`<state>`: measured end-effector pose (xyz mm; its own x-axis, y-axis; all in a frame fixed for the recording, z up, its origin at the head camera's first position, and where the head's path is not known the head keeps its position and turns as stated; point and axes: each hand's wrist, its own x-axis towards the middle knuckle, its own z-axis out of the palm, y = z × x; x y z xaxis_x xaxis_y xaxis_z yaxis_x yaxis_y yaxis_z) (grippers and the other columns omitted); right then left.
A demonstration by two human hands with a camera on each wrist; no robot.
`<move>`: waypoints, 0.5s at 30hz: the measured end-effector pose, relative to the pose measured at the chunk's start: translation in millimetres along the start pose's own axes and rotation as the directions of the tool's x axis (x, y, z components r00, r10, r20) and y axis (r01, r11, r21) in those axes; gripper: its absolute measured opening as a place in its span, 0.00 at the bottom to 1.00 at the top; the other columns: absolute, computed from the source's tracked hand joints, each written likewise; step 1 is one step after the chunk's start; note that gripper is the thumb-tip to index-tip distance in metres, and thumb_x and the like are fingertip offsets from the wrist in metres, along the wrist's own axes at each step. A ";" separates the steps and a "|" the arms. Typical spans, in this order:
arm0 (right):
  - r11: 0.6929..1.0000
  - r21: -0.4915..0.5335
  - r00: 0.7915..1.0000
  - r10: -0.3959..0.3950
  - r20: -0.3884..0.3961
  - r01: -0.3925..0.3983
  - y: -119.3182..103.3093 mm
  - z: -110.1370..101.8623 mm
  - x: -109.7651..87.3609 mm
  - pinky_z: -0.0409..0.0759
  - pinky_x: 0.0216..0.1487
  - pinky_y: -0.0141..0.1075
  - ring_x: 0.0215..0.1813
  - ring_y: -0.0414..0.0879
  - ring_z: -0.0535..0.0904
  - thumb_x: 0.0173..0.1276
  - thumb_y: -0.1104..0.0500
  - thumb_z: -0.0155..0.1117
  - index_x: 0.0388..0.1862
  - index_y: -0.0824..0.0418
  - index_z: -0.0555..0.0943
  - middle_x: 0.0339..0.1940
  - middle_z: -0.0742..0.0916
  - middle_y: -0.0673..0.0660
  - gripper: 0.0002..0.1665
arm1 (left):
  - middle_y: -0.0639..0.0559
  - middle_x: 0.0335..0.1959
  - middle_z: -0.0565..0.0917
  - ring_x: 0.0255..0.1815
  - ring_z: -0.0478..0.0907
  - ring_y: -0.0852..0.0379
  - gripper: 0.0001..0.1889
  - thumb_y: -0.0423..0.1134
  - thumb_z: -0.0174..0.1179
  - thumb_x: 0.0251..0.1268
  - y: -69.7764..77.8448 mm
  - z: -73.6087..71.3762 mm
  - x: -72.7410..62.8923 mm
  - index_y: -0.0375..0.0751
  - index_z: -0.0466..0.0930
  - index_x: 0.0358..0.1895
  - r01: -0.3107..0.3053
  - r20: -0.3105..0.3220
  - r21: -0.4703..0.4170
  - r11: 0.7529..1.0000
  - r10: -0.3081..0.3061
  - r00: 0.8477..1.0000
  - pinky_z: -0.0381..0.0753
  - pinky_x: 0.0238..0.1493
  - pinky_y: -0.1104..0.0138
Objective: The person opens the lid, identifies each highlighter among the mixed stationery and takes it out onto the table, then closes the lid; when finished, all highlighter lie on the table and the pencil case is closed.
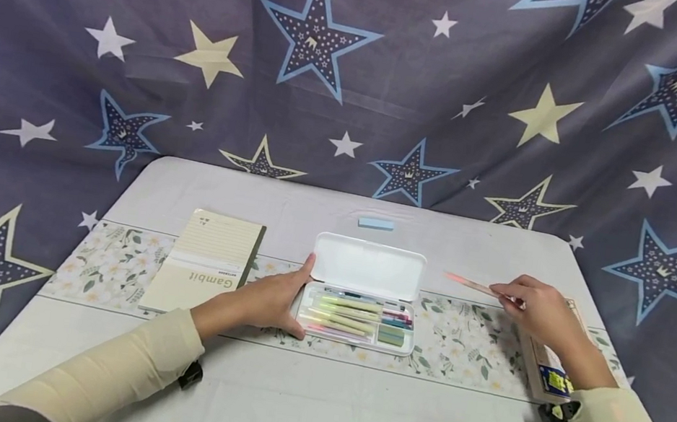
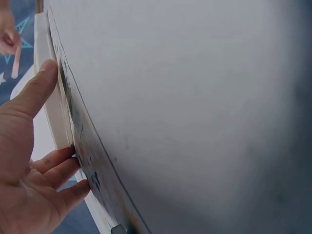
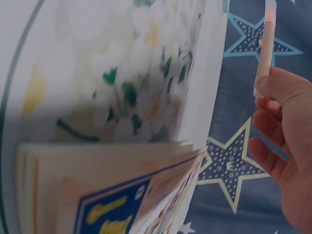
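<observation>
While the left hand (image 1: 275,300) rests loosely spread against the pencil case (image 1: 369,267), the right hand (image 1: 541,314), well to its right, pinches a pen (image 1: 468,283) pointing left.

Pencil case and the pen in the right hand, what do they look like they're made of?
Pencil case: probably hard plastic, smooth with a low sheen, going by its stiff, evenly white surfaces and rounded corners. Pen: likely plastic too, pale and seemingly matte, with one end that looks translucent and pinkish; blur leaves its exact finish open.
</observation>
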<state>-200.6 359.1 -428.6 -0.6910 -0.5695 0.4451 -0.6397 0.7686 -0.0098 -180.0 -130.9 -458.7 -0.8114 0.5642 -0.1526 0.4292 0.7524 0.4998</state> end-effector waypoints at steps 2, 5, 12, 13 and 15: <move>1.000 -0.004 1.000 0.009 0.018 -0.009 3.0 0.9 -2.4 0.73 0.23 0.34 0.24 0.40 0.77 0.50 0.70 0.79 0.42 0.58 0.92 0.30 0.87 0.52 0.19 | 0.48 0.71 0.76 0.71 0.74 0.48 0.78 0.59 0.82 0.43 0.0 -0.3 -0.2 0.35 0.26 0.82 -0.003 0.002 -0.001 1.000 0.003 1.000 0.72 0.71 0.52; 0.999 -0.014 0.997 0.043 0.071 -0.042 6.5 3.1 -5.7 0.74 0.24 0.34 0.25 0.40 0.78 0.52 0.69 0.78 0.43 0.57 0.92 0.30 0.87 0.52 0.18 | 0.47 0.72 0.75 0.72 0.73 0.48 0.78 0.59 0.81 0.43 0.1 -0.7 -0.3 0.36 0.25 0.82 -0.004 0.007 0.001 1.000 0.004 1.000 0.72 0.72 0.52; 0.982 -0.019 0.942 0.185 0.278 -0.187 11.5 11.0 -10.9 0.77 0.29 0.38 0.29 0.42 0.79 0.62 0.66 0.74 0.48 0.56 0.91 0.36 0.87 0.54 0.16 | 0.47 0.72 0.75 0.72 0.73 0.48 0.78 0.59 0.81 0.43 -0.5 -0.5 0.3 0.36 0.25 0.82 -0.005 0.002 0.006 1.000 0.005 1.000 0.71 0.72 0.53; 0.981 -0.019 0.935 0.189 0.300 -0.192 11.9 12.7 -11.5 0.79 0.31 0.41 0.31 0.44 0.80 0.62 0.66 0.73 0.49 0.56 0.91 0.37 0.88 0.55 0.16 | 0.47 0.72 0.75 0.72 0.73 0.48 0.78 0.59 0.81 0.43 -0.4 -0.5 0.4 0.36 0.25 0.82 -0.007 0.001 0.003 1.000 0.007 1.000 0.71 0.72 0.53; 0.981 -0.011 0.926 0.185 0.329 -0.192 12.1 16.3 -12.4 0.80 0.32 0.42 0.33 0.46 0.82 0.63 0.66 0.73 0.49 0.56 0.91 0.39 0.89 0.55 0.16 | 0.48 0.72 0.75 0.72 0.73 0.48 0.78 0.59 0.81 0.43 -0.2 -0.5 0.3 0.36 0.25 0.82 -0.008 0.002 0.003 1.000 0.008 1.000 0.71 0.72 0.53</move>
<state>-205.2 370.8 -448.8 -0.8688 -0.4814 0.1162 -0.4916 0.8667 -0.0850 -180.6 -131.1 -458.4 -0.8072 0.5708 -0.1502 0.4367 0.7488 0.4985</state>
